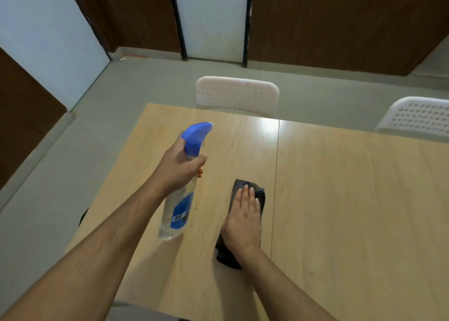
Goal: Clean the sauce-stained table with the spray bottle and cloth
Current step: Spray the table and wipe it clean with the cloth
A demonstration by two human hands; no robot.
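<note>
Spray bottle (181, 192) sits in your left hand (178, 166), fingers curled round its neck, lifted off the desk (340, 199) — just right of it, your right hand (245, 214) presses flat, fingers straight, on the dark cloth (260, 195).

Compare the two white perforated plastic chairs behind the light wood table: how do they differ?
The left white perforated plastic chair stands at the far edge of the light wood table, backrest fully in view; the right white perforated plastic chair is cut off by the frame edge. The left one looks pinkish with faint holes; the right one looks cleaner white with bolder holes. Both have rounded, perforated backrests.
</note>
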